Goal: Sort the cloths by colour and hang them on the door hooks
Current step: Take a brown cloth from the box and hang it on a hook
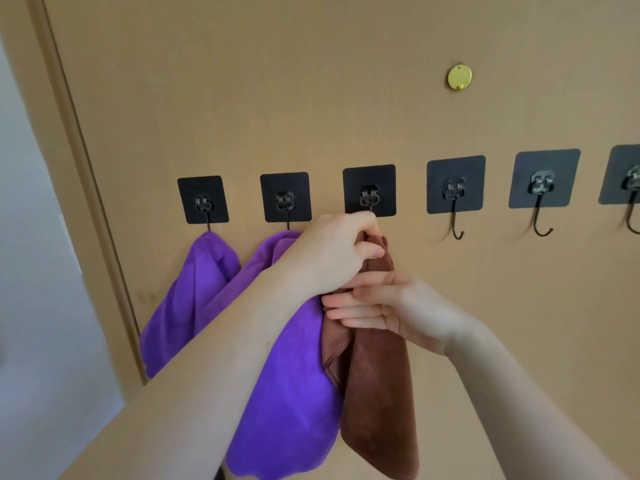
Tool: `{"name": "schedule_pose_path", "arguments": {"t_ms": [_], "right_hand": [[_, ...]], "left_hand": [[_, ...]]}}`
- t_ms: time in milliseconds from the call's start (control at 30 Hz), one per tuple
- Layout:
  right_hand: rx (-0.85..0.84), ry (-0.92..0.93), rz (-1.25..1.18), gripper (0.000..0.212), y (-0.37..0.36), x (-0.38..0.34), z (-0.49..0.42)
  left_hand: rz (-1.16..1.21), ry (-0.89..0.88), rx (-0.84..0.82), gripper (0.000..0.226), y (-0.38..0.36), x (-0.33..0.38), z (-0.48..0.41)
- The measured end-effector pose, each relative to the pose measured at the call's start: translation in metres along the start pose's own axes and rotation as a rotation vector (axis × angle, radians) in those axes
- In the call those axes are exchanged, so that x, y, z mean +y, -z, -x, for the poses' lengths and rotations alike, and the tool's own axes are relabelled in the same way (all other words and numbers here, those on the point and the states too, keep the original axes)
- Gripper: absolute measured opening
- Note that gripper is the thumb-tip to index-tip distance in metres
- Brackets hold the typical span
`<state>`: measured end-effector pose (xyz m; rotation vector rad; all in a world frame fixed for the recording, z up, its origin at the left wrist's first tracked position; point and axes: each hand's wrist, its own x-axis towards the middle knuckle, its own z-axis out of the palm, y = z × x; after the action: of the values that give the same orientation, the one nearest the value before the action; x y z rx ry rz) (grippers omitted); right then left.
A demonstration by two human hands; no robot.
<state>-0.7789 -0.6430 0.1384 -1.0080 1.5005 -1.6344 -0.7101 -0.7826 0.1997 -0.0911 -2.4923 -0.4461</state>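
A row of black adhesive hooks runs across the tan door. One purple cloth hangs from the first hook, another purple cloth from the second hook. My left hand pinches the top of a brown cloth right below the third hook, whose hook end is hidden behind my fingers. My right hand grips the brown cloth lower down, fingers curled round its folds.
Three more hooks to the right carry nothing: a fourth hook, a fifth hook and a sixth hook cut off by the frame edge. A round brass peephole cover sits higher up. The door frame and a pale wall lie on the left.
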Motion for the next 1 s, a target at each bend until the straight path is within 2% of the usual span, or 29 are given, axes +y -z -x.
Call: {"name": "schedule_pose_path", "arguments": {"t_ms": [367,1000], "right_hand": [[-0.054,-0.011,-0.127,0.037,0.013,0.045,0.006],[-0.015,-0.142,-0.027,0.037,0.021,0.113,0.012]], "left_hand": [[-0.002,0.0,0.146,0.018,-0.018,0.001,0.019],[0.004,0.028,0.135,0.025,-0.017,0.003,0.023]]}}
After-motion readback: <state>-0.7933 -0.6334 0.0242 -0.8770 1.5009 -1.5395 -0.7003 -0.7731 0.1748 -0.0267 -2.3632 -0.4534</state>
